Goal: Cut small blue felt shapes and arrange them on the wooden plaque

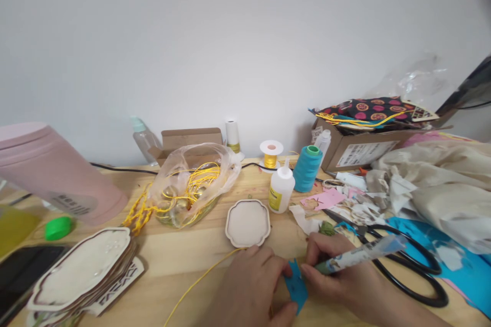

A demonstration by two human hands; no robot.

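My left hand (249,286) is closed at the front of the table, with thumb and index finger pinching a small blue piece (296,290), of paper or cloth. Right beside it, my right hand (341,276) grips a pen (364,254) with a patterned, light-coloured barrel; its tip is hidden by my fingers near the blue piece's right edge. A yellow cord (203,278) runs from under my left hand toward the front edge. Just beyond that hand lies a pale scalloped plaque (248,223). Black-handled scissors (406,265) rest to the right of my right hand.
A glue bottle (281,191) and a teal thread cone (307,168) stand behind my hands. At left are stacked plaques (84,268), a pink tumbler (61,173) and a plastic bag (192,189) of yellow cords. Scraps and a full cardboard box (353,148) occupy the right.
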